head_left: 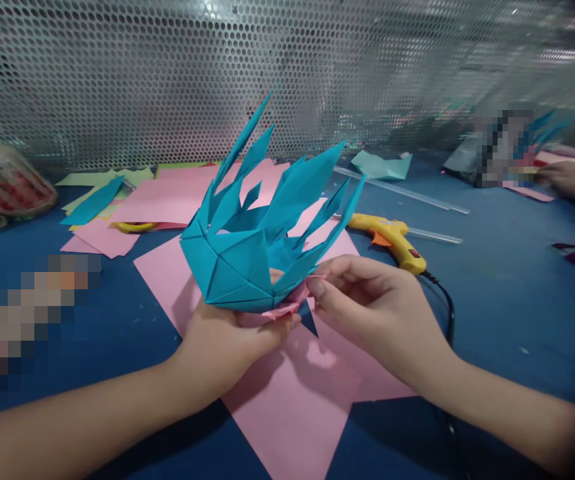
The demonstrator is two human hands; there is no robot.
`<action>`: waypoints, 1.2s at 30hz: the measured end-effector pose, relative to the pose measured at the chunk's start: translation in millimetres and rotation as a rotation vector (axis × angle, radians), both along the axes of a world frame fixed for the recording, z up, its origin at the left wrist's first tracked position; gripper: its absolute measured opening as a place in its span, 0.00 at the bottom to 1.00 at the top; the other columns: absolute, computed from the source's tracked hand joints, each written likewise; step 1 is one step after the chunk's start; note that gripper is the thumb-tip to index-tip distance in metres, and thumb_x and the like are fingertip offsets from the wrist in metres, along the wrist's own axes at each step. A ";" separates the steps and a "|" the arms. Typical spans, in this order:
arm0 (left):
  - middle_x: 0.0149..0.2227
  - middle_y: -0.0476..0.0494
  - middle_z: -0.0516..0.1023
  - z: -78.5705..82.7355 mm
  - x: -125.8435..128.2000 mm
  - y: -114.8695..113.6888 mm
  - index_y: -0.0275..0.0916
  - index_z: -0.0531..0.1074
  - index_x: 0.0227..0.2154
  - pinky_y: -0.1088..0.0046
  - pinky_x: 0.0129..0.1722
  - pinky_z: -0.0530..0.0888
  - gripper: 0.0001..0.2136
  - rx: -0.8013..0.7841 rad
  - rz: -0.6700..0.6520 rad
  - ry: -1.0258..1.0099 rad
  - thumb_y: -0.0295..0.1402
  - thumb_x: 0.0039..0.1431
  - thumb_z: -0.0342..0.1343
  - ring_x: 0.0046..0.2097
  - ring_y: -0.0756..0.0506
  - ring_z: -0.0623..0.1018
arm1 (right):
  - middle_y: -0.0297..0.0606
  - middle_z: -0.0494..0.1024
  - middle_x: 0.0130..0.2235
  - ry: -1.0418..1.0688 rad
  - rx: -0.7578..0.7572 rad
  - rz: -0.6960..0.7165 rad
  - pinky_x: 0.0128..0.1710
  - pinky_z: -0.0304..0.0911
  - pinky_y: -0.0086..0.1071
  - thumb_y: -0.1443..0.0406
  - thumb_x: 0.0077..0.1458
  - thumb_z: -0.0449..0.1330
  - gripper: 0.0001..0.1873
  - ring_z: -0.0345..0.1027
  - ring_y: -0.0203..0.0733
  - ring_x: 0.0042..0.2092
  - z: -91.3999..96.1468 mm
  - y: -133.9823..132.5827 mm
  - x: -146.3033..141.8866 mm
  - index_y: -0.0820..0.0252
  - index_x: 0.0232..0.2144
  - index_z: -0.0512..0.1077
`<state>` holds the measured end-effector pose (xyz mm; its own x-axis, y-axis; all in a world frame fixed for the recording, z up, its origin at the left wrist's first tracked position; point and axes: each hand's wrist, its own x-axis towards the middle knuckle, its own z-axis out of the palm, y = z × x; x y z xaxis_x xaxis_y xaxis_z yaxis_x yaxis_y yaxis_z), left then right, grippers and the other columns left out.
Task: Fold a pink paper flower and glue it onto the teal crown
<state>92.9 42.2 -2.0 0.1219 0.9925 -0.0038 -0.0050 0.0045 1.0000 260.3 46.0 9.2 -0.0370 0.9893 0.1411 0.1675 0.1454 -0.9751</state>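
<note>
A blue folded-paper crown [237,267] with several tall points is held up over the table, tilted a little. From below, my left hand [232,347] grips it, the thumb along the lower front edge and the other fingers mostly hidden. A small pink folded-paper piece [287,308] lies against the crown's lower right rim. My right hand [367,300] pinches the edge of that pink piece between thumb and index finger. Underneath both hands lie pink paper sheets [307,407] on the blue table.
A yellow glue gun [392,240] with a black cord [450,313] lies to the right, near clear glue sticks [407,190]. Paper sheets [167,193] and a striped jar [7,177] stand at left. Behind rises a perforated metal panel [267,60]. Another person's hand [570,179] is at far right.
</note>
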 end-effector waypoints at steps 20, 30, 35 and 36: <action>0.36 0.49 0.84 8.2 -1.0 17.0 0.42 0.79 0.28 0.68 0.53 0.73 0.06 -0.086 0.036 -0.372 0.24 0.49 0.66 0.47 0.43 0.80 | 0.31 0.77 0.26 -0.067 0.075 0.021 0.27 0.68 0.28 0.62 0.55 0.62 0.09 0.70 0.35 0.27 -0.1 -3.0 0.7 0.51 0.39 0.79; 0.24 0.50 0.79 14.5 -10.9 41.8 0.37 0.72 0.17 0.71 0.43 0.78 0.12 -0.234 0.326 -0.615 0.18 0.52 0.58 0.32 0.51 0.79 | 0.38 0.80 0.43 -0.344 0.140 0.162 0.44 0.70 0.35 0.65 0.56 0.59 0.09 0.74 0.43 0.44 -7.3 3.1 2.5 0.53 0.38 0.78; 0.21 0.50 0.76 28.8 -15.4 48.3 0.38 0.69 0.14 0.67 0.47 0.78 0.15 -0.205 0.361 -0.674 0.15 0.50 0.52 0.32 0.50 0.78 | 0.39 0.79 0.44 -0.391 0.207 0.258 0.49 0.68 0.38 0.67 0.57 0.58 0.09 0.73 0.44 0.47 -10.0 4.2 1.3 0.53 0.37 0.77; 0.21 0.50 0.76 30.6 -17.0 50.4 0.39 0.68 0.15 0.68 0.46 0.78 0.15 -0.197 0.374 -0.686 0.15 0.50 0.51 0.32 0.50 0.77 | 0.39 0.79 0.44 -0.398 0.211 0.253 0.49 0.68 0.38 0.67 0.57 0.58 0.09 0.73 0.45 0.47 -10.4 4.2 0.8 0.52 0.37 0.77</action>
<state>75.9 92.6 28.5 -0.1798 0.9569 -0.2282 -0.6541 0.0570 0.7543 261.1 50.3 -1.1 -0.3631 0.8939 0.2628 0.4534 0.4159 -0.7883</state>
